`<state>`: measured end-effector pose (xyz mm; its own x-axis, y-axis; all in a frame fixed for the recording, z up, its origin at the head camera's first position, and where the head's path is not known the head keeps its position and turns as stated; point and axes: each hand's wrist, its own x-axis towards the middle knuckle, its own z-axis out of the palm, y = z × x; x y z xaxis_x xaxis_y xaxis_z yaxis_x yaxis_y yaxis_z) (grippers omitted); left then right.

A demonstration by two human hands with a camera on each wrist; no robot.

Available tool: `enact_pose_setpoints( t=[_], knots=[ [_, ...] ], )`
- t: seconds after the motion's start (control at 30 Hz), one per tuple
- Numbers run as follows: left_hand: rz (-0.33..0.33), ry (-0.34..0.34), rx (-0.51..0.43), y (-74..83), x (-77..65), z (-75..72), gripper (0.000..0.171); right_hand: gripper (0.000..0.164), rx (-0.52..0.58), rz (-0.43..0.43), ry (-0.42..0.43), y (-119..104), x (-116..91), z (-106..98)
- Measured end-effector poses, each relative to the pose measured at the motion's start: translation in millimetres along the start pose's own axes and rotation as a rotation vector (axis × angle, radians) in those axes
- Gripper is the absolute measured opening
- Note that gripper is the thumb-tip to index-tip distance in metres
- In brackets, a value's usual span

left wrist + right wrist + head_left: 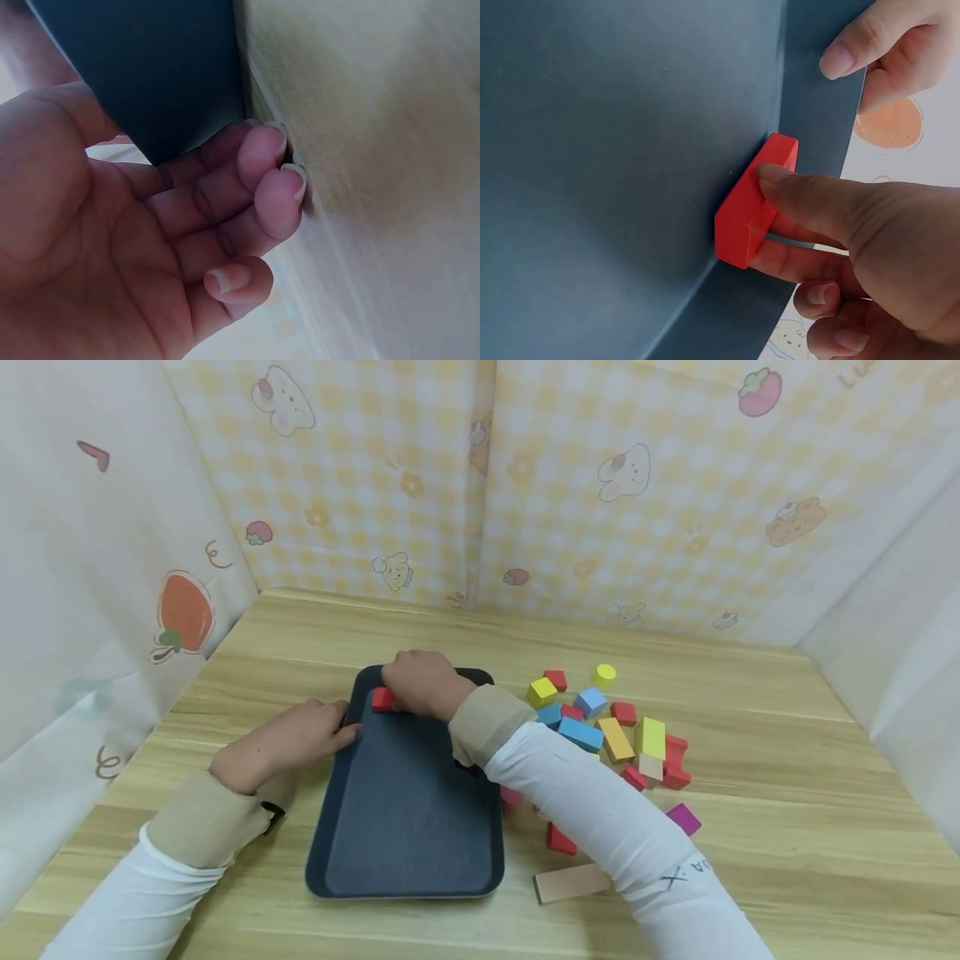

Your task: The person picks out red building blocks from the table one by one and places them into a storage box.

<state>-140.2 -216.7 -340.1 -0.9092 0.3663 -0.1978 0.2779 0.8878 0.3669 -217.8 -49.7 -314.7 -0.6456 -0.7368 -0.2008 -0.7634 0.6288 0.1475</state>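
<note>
A dark rectangular tray (412,827) lies on the wooden table. At its far-left corner my right hand (426,681) pinches a red block (751,206), thumb on one face and fingers behind it. The block touches the tray floor beside the sloping rim. My left hand (296,743) grips the tray's left rim, its thumb over the top edge; in the left wrist view its fingers (259,161) curl outside the tray wall (172,67), their tips by the tabletop. In the head view my right hand hides part of the block.
Right of the tray lie several coloured wooden blocks, among them a yellow cylinder (603,676), a blue block (581,735) and a red arch-cut block (676,763). A plain wood plank (572,884) sits nearer, partly under my right sleeve. Patterned cloth (555,527) hangs behind the table.
</note>
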Motion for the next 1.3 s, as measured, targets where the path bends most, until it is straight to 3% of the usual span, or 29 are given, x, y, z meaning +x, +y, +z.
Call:
enact_pose_setpoints(
  t=[1.13,1.3],
  knots=[
    [0.008,0.008,-0.001,0.8,1.7,1.2,0.028,0.018,0.008,-0.029,0.059,4,1,12],
    [-0.025,0.004,-0.007,2.2,-0.2,1.3,0.027,0.015,0.000,-0.046,0.068,2,1,13]
  ],
)
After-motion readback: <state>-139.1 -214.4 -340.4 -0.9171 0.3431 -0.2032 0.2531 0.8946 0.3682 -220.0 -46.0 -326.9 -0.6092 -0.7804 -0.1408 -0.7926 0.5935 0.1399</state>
